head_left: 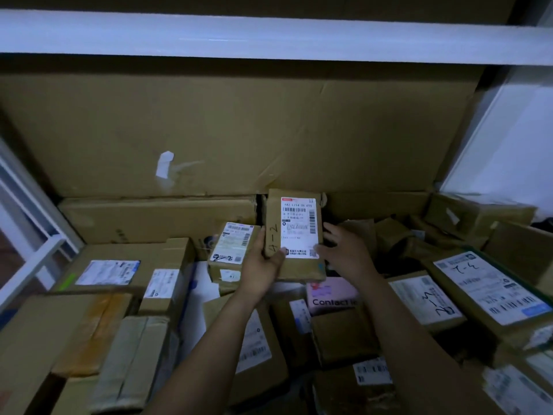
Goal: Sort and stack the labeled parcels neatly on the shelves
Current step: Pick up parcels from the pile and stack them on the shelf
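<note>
cardboard parcel marked "4-2" (291,235) stands label-up among the shelf parcels, long axis running away from me. my left hand (263,265) clamps its near-left corner; my right hand (344,250) rests open against its right edge.

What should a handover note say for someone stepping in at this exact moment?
Left hand: grip on the small parcel marked 4-2, thumb on its label.
Right hand: open, fingers against that parcel's right edge.
The parcel is held upright at the back of the shelf.
Done: several labeled boxes lie flat on the right.
Left: set this parcel down; the middle pile, including the pink box, looks unsorted.
</note>
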